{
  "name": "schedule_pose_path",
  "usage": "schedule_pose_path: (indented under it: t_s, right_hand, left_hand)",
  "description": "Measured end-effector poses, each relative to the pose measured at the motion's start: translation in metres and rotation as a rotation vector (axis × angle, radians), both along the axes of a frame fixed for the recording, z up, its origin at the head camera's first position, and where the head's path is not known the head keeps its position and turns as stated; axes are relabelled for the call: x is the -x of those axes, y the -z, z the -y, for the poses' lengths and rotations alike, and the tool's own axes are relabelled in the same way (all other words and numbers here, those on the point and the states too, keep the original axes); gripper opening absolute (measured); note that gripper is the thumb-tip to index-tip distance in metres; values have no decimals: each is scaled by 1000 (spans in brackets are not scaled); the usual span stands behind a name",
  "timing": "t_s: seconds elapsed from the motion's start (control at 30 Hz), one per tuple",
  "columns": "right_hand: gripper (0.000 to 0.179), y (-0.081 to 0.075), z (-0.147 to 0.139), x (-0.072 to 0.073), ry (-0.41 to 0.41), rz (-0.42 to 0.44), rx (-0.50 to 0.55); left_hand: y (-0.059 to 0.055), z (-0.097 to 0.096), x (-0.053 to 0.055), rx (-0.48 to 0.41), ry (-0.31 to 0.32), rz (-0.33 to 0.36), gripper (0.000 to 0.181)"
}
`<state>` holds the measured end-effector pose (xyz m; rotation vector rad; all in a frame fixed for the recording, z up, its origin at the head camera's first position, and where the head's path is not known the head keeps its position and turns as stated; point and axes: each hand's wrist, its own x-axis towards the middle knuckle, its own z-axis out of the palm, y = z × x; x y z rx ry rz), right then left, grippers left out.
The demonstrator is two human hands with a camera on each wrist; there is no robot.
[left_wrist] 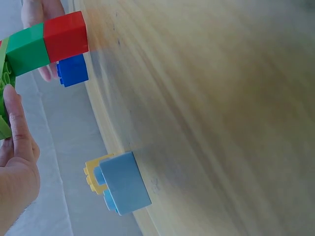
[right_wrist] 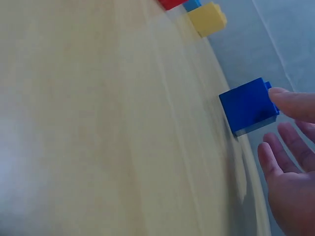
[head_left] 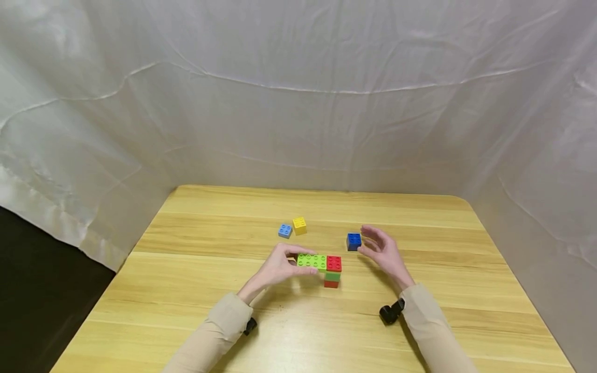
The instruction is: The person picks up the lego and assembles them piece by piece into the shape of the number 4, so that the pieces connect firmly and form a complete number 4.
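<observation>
My left hand (head_left: 275,265) holds a long lime-green toy building brick (head_left: 311,262) between thumb and fingers. Its right end meets a small stack: a red brick (head_left: 333,263) on top, a green brick (head_left: 332,276) in the middle and a red brick (head_left: 331,284) at the bottom. In the left wrist view, the green brick (left_wrist: 27,49) and bottom red brick (left_wrist: 66,34) jut out below the lime one. Just right of a dark blue brick (head_left: 354,242), my right hand (head_left: 384,255) has its fingers spread, thumb tip right at the studs of the blue brick (right_wrist: 248,107) in the right wrist view.
Behind the left hand, a light blue brick (head_left: 285,231) and a yellow brick (head_left: 299,226) lie side by side on the wooden table (head_left: 224,223). Pale curtains (head_left: 326,129) hang around the table's back and sides. A small black device (head_left: 391,312) is on the right wrist.
</observation>
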<state>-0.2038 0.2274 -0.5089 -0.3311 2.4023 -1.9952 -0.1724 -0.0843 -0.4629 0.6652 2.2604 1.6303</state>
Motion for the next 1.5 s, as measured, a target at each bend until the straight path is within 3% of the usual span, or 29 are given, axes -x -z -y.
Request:
schedule_pose_path:
  t_s: [0.53, 0.83, 1.1, 1.5]
  right_hand:
    - [58, 5, 7, 12, 8, 107, -76]
    - [49, 6, 8, 15, 38, 106, -99]
    - [47, 4, 11, 0, 67, 115, -20]
    - [45, -7, 28, -23, 100, 51, 140]
  left_hand:
    - [1, 1, 0, -1, -9, 22, 42]
    - [0, 0, 0, -3, -12, 16, 42]
    - [3, -1, 1, -13, 8, -18, 41]
    - [1, -2, 1, -15, 12, -18, 42]
